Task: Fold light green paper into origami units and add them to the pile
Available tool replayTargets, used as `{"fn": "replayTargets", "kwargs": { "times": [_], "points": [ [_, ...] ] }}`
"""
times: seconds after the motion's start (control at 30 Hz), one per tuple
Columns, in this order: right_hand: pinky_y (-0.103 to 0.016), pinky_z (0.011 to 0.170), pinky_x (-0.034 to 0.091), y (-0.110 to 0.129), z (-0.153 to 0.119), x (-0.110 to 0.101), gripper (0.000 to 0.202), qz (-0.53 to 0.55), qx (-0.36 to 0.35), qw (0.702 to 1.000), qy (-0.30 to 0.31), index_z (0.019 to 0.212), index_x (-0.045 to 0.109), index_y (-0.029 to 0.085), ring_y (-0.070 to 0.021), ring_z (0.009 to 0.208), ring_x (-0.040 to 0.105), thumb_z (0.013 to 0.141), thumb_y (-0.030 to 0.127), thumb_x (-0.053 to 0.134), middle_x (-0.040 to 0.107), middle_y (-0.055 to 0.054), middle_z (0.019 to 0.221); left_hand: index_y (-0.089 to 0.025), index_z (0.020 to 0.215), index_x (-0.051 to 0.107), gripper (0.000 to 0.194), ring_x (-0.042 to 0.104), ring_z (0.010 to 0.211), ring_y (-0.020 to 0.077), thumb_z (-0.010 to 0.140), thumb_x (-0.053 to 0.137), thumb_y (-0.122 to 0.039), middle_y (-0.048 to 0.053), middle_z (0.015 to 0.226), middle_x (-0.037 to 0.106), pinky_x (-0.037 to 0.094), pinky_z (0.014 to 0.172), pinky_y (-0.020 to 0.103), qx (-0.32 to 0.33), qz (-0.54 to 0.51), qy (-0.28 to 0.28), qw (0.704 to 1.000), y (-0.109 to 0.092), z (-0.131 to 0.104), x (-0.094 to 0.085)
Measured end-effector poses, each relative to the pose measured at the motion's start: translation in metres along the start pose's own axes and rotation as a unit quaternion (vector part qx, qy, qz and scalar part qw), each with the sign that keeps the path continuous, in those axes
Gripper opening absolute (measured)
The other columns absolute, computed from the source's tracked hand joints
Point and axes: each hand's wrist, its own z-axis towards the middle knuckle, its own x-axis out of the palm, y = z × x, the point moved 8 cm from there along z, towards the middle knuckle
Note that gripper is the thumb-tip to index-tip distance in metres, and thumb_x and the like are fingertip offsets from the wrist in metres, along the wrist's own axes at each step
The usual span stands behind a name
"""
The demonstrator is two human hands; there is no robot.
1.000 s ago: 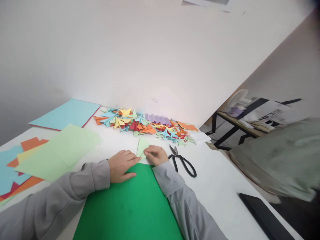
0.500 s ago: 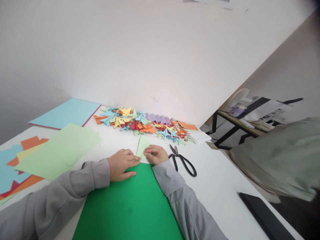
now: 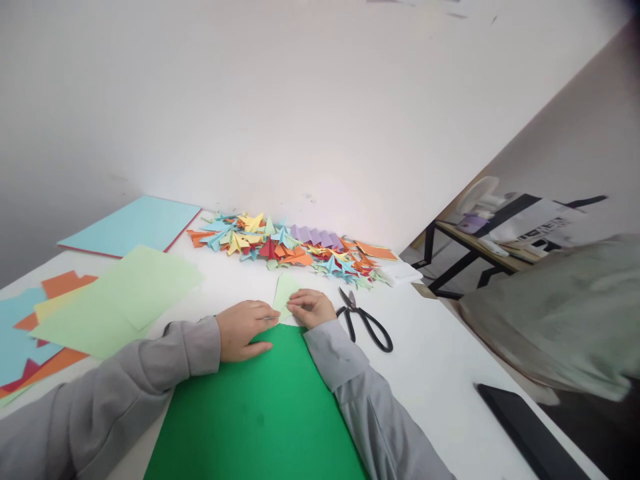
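Note:
A small pale green piece of paper (image 3: 283, 293) lies at the far edge of a large green sheet (image 3: 260, 407). My right hand (image 3: 314, 309) pinches the small paper's right side between thumb and fingertips. From the left, my left hand (image 3: 247, 331) reaches across with fingers stretched out, its fingertips at the paper's lower left edge and its thumb over the green sheet. Black-handled scissors (image 3: 365, 319) lie just right of my right hand, blades slightly apart and pointing away.
Behind my hands, a heap of small folded coloured paper pieces (image 3: 280, 247) runs along the wall. Pale green sheets (image 3: 130, 293) and coloured scraps (image 3: 23, 333) are at left, a light blue sheet (image 3: 135, 223) behind them. A black flat object (image 3: 530, 427) lies near the right table edge.
The fingers of my left hand have shifted very slightly at the small paper's edge. Otherwise both hands and the things around them stay in place.

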Motion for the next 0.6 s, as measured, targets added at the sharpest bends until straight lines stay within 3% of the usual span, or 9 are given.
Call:
{"fn": "replayTargets", "kwargs": {
  "times": [0.2, 0.6],
  "points": [
    [-0.038, 0.082, 0.039, -0.0001, -0.0001, -0.0012, 0.015, -0.009, 0.004, 1.000, -0.003, 0.070, 0.067, 0.027, -0.0211, 0.088, 0.057, 0.060, 0.038, 0.064, 0.067, -0.003, 0.080, -0.014, 0.111, 0.047, 0.043, 0.047, 0.099, 0.0239, 0.074, 0.046, -0.035, 0.013, 0.115, 0.051, 0.037, 0.084, 0.040, -0.004, 0.010, 0.003, 1.000, -0.0002, 0.0011, 0.0006],
    [-0.037, 0.080, 0.040, -0.0018, 0.0006, -0.0004, 0.013, -0.005, 0.009, 1.000, -0.006, 0.067, 0.066, 0.027, -0.0203, 0.086, 0.058, 0.059, 0.037, 0.064, 0.067, -0.001, 0.078, -0.014, 0.111, 0.048, 0.042, 0.047, 0.100, 0.0232, 0.074, 0.047, -0.035, 0.012, 0.113, 0.053, 0.037, 0.085, 0.038, -0.005, -0.002, 0.003, 1.000, 0.0009, 0.0018, 0.0011]
  ]
}}
